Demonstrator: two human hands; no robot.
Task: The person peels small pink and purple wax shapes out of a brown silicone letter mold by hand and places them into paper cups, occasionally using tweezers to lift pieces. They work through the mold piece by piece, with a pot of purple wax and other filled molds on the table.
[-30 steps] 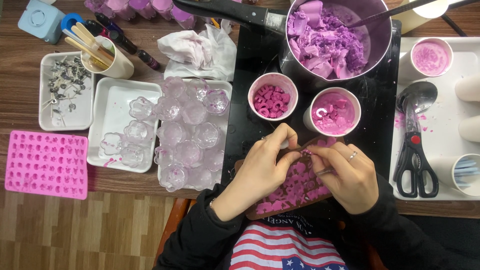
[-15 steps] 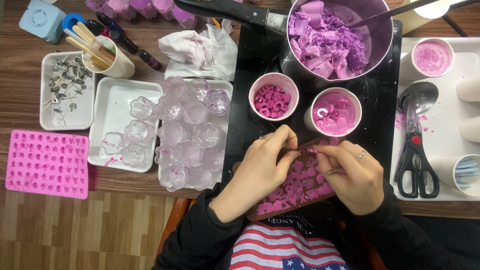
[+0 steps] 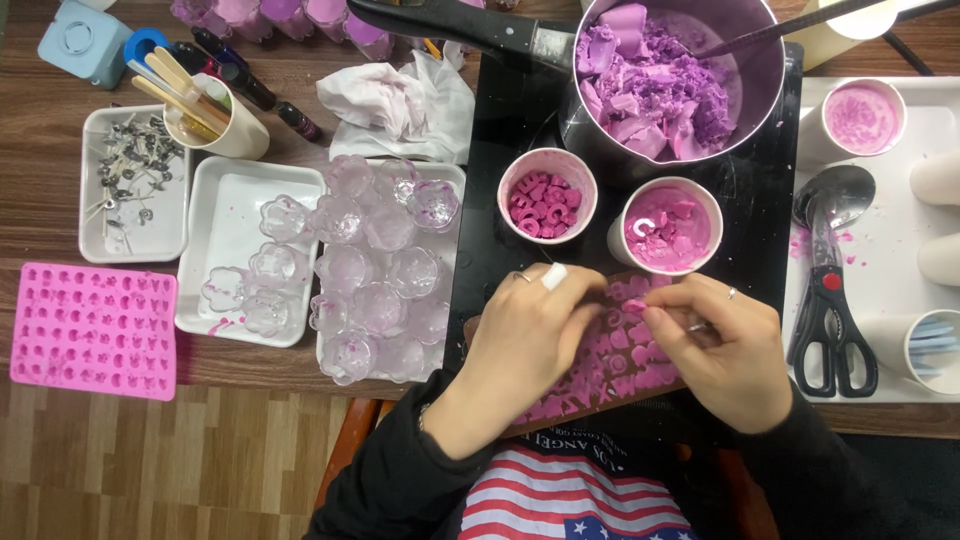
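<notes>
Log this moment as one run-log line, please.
left hand: resting on brown mould | right hand: picking at a pink piece in the mould | nearby: two cups of pink pieces | pot of purple wax behind

Home craft table: wax pot (image 3: 668,80), wicks (image 3: 130,170), pink mould (image 3: 92,330)

I'm seeing a wooden table (image 3: 40,150) carrying white trays (image 3: 240,205), a pink mould (image 3: 92,330) and a black mat (image 3: 500,130).

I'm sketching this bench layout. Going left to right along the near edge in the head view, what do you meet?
Pink silicone mould → white tray of clear flower-shaped cups → left hand → brown mould of pink wax pieces → right hand → scissors.
</notes>
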